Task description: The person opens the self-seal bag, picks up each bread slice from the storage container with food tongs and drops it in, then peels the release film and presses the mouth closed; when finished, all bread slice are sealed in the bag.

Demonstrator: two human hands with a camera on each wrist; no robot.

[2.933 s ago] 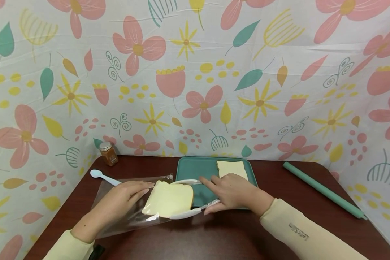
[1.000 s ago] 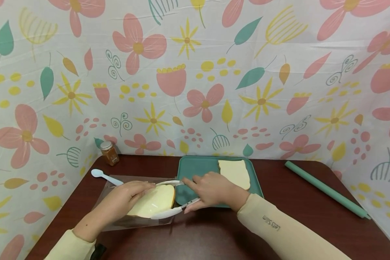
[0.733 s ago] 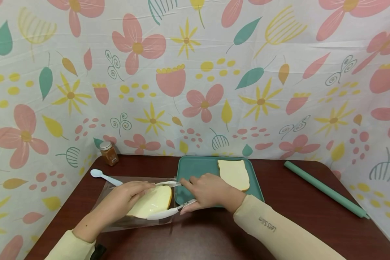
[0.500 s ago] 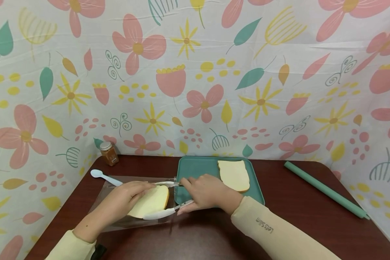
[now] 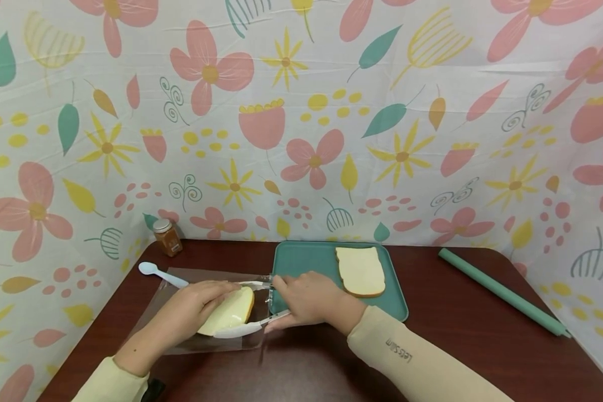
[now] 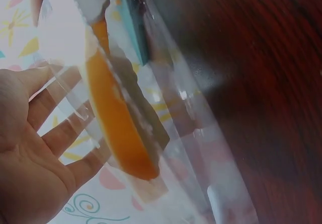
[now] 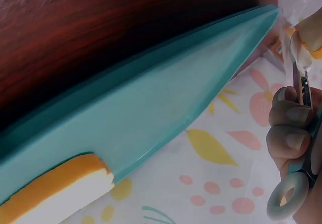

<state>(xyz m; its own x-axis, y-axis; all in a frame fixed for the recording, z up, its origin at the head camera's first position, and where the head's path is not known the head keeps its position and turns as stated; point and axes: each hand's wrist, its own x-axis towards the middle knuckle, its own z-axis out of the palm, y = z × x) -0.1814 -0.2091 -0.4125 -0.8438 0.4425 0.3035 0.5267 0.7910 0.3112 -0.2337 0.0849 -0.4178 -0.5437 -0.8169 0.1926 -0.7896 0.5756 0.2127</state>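
Left of the tray [image 5: 306, 259], the bread slice [image 5: 231, 312] lay between the tips of tongs [image 5: 238, 330] the right hand [image 5: 309, 298] gripped, the left hand [image 5: 198, 301] touching the bag [image 5: 201, 276], fingers straight.

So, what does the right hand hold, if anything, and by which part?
The right hand holds the tongs by the handles.

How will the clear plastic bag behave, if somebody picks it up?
The clear plastic bag is probably floppy: its film looks thin. Its glossy surface may be slippery. With the bread slice inside, it might sag.
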